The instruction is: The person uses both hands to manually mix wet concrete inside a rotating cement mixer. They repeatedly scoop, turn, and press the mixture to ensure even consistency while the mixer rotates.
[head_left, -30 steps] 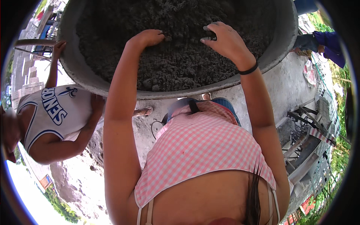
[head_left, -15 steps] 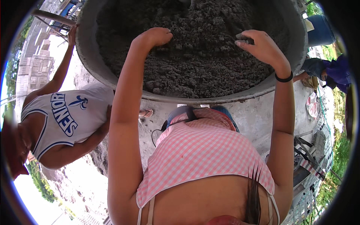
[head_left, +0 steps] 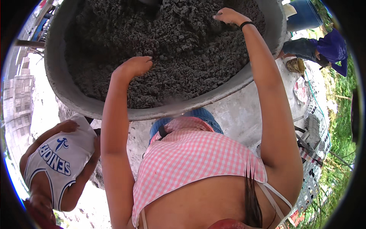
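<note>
A large round metal basin (head_left: 78, 105) holds a dark grey, crumbly, damp-looking mix (head_left: 183, 45). Over the near left part of the mix is my left hand (head_left: 133, 68), palm down. Its fingers are together and curled; what lies under them, if anything, is hidden. Farther off, my right hand (head_left: 230, 16) reaches over the right side of the mix, with grey on its fingertips. Its thumb and fingers look slightly apart, and I see nothing held. At the top edge, a smooth grey part (head_left: 150, 1) of the basin's middle shows only partly.
At the left stands a person in a white sleeveless jersey (head_left: 63, 152). Another person in purple (head_left: 331, 47) is at the right, near a dirty bucket (head_left: 296, 65) and a blue barrel (head_left: 305, 16). Grey blocks (head_left: 313, 128) and crates (head_left: 314, 183) lie lower right.
My right hand has moved farther away over the mix, and my left hand sits lower in view. The view has shifted. The person at left no longer has a hand on the basin rim.
</note>
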Demonstrator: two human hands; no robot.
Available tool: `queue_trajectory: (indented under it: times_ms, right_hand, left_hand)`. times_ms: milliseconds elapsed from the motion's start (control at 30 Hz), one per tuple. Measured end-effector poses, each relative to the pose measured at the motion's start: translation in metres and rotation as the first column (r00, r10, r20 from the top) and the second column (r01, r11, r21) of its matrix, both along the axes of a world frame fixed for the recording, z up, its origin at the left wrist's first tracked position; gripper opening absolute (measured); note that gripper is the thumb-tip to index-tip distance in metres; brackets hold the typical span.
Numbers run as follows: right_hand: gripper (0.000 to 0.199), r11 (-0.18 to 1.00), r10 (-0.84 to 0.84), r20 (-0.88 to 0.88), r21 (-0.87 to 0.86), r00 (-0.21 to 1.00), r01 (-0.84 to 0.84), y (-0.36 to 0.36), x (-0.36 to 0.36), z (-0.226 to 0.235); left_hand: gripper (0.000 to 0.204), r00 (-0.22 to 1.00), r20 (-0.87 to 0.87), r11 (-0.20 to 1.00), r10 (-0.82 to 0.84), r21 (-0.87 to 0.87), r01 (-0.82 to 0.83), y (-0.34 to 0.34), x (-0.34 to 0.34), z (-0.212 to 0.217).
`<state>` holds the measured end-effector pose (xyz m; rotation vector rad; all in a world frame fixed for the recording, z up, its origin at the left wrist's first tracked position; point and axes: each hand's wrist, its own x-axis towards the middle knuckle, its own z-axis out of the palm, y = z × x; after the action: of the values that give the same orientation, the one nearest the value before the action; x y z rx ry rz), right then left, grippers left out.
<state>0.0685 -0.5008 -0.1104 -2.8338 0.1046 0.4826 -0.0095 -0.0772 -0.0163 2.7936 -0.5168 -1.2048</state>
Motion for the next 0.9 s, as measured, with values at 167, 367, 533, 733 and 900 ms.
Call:
queue_trajectory:
  times_ms: [167, 367, 533, 733, 900]
  right_hand:
    - [0.043, 0.913, 0.237, -0.357, -0.236, 0.903, -0.333, 0.055, -0.011, 0.020]
    - [0.054, 0.908, 0.420, 0.148, -0.082, 0.896, -0.412, 0.073, 0.011, -0.025]
    - [0.057, 0.900, 0.423, -0.175, -0.032, 0.889, -0.434, 0.109, -0.006, 0.016]
    - [0.056, 0.915, 0.367, -0.287, -0.060, 0.884, -0.400, 0.110, -0.002, 0.018]
    - [0.052, 0.944, 0.328, -0.257, 0.054, 0.909, -0.325, 0.120, -0.005, 0.038]
  left_hand:
    - [0.051, 0.963, -0.099, 0.967, 0.253, 0.012, -0.253, 0.031, 0.024, -0.007]
    - [0.051, 0.992, 0.013, 0.987, 0.123, 0.106, -0.124, 0.051, 0.060, -0.028]
    - [0.052, 0.996, -0.020, 0.980, 0.082, 0.185, -0.077, 0.058, 0.061, -0.030]
    - [0.052, 0.988, 0.043, 0.949, 0.148, 0.274, -0.154, 0.067, 0.070, -0.038]
    - [0.053, 0.957, 0.189, 0.917, 0.220, 0.294, -0.269, 0.068, 0.072, -0.038]
